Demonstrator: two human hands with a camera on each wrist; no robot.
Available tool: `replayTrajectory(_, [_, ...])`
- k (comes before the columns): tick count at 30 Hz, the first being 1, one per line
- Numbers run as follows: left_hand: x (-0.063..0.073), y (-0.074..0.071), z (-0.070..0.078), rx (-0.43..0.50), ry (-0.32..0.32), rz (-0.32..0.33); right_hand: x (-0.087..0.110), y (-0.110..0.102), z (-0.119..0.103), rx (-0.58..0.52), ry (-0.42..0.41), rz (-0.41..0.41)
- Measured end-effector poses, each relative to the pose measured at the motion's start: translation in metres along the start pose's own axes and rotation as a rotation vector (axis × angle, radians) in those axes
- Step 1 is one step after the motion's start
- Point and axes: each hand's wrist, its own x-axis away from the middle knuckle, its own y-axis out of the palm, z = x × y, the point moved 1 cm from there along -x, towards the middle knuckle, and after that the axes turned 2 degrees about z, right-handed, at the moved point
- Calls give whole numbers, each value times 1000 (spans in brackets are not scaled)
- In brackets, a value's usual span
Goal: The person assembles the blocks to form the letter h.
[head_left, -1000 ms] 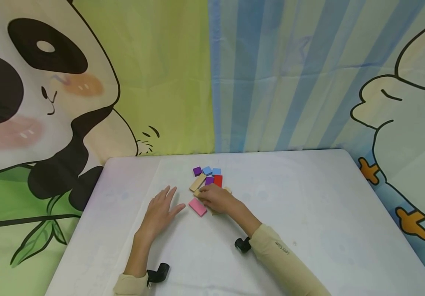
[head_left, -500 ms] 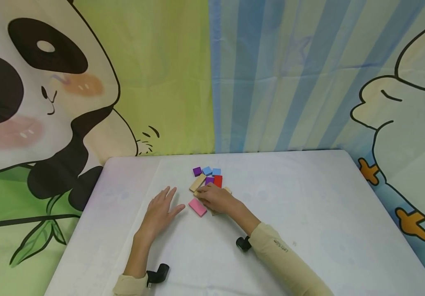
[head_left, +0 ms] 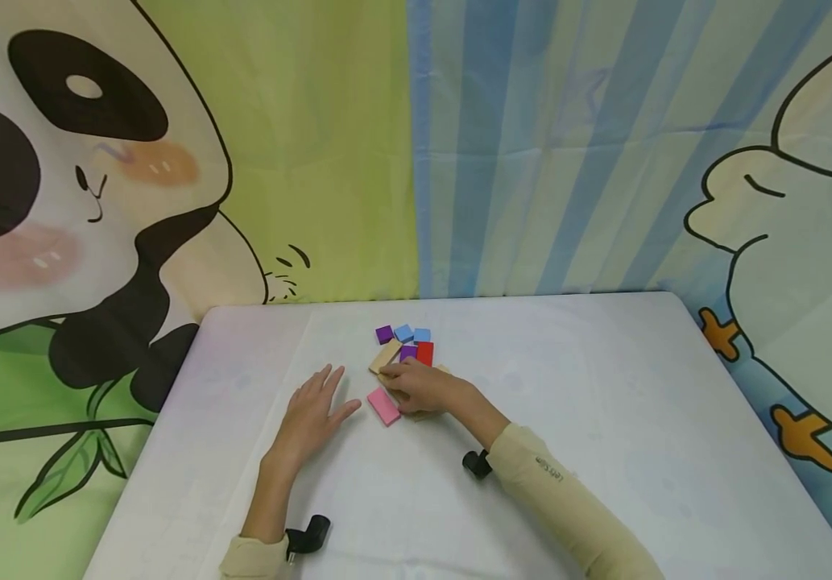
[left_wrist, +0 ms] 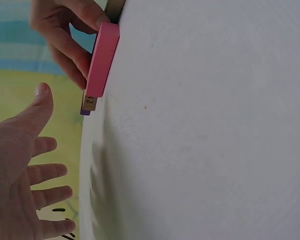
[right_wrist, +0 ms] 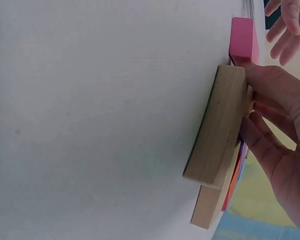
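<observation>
My right hand (head_left: 419, 387) is down among toy building blocks, thumb and fingers pinching a plain wooden block (right_wrist: 249, 102), mostly hidden behind a larger wooden block (right_wrist: 217, 125) in the right wrist view. Right by the thumb lies a pink block (head_left: 384, 407). Beyond the fingers are a long wooden block (head_left: 385, 356), a purple block (head_left: 407, 353) and a red block (head_left: 425, 353). My left hand (head_left: 312, 415) is held to the left of the pink block, fingers spread and straight, holding nothing; the left wrist view shows it apart from the blocks.
Farther back sit another purple block (head_left: 384, 334) and two light blue blocks (head_left: 403, 333). All lie on a white-covered table (head_left: 589, 403). A cartoon-printed curtain (head_left: 343, 161) hangs behind its far edge.
The pink block has turned and shifted slightly left beside my right thumb. My right hand has shifted slightly among the blocks; the left stays nearly still. The head view has shifted a little.
</observation>
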Motion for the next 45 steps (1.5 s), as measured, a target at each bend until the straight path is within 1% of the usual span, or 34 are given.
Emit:
replayTrajectory(7, [2, -4, -4, -5, -9, 4, 2, -2, -1, 12, 20, -52])
replayTrajectory(13, [4, -5, -10, 3, -23, 4, 1, -4, -3, 14, 41, -69])
replayTrajectory(18, [6, -6, -12, 2, -28, -5, -1, -2, -2, -18, 51, -53])
replayTrajectory(25, [5, -6, -10, -5, -26, -9, -1, 4, 2, -135, 74, -14])
replayTrajectory(28, [5, -7, -9, -4, -28, -11, -1, 4, 2, -161, 75, -11])
replayTrajectory(33, [6, -8, -9, 3, -31, -14, -1, 1, 0, -177, 66, -22])
replayTrajectory(45, [6, -8, -13, -10, -47, -28, 0, 2, 2, -156, 71, -44])
